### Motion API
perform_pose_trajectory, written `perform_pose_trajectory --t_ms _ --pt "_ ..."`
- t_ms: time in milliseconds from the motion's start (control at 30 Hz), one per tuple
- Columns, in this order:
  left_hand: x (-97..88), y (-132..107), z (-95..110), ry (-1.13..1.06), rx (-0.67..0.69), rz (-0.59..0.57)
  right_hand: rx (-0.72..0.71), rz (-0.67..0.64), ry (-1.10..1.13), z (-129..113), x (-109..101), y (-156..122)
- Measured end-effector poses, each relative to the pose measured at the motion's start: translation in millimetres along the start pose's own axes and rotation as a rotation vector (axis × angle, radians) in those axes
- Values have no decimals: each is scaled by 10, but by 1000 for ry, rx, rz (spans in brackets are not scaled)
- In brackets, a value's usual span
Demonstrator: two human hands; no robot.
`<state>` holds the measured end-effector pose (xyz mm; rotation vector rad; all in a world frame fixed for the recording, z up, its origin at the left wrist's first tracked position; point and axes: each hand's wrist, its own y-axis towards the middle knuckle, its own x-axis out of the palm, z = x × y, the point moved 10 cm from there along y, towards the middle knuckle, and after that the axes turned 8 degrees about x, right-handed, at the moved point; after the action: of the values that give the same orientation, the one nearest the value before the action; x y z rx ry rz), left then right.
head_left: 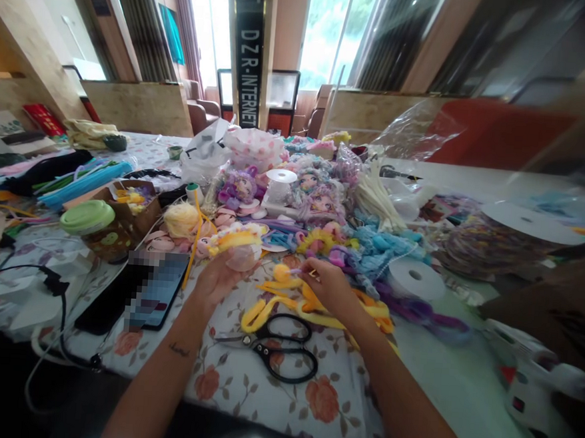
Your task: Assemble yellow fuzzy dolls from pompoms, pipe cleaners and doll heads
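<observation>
My left hand (217,277) is cupped round a pale doll head with yellow trim (237,248), held just above the floral tablecloth (261,383). My right hand (329,283) is closed in a pinch over a pile of yellow pipe cleaners (287,299); what the fingertips hold is too small to name. Black-handled scissors (278,348) lie on the cloth just in front of both hands.
A phone (160,293) lies left of my left hand, beside a green-lidded jar (89,221) and a black cable (52,282). Doll faces (318,201), tape rolls (415,277), blue and purple pipe cleaners and plastic bags crowd the table behind. A glue gun (536,379) rests at the right.
</observation>
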<state>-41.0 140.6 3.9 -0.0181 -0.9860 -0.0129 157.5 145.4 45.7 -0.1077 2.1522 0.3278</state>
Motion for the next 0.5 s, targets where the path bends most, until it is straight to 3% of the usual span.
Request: perform_pose_trajectory --t_ms 233,500 --pt "225 57 -62 20 -5 -41 -13 18 483 -228 -393 -243" --pt "469 101 -331 118 -79 -69 -74 -289 986 -444 -265 -429"
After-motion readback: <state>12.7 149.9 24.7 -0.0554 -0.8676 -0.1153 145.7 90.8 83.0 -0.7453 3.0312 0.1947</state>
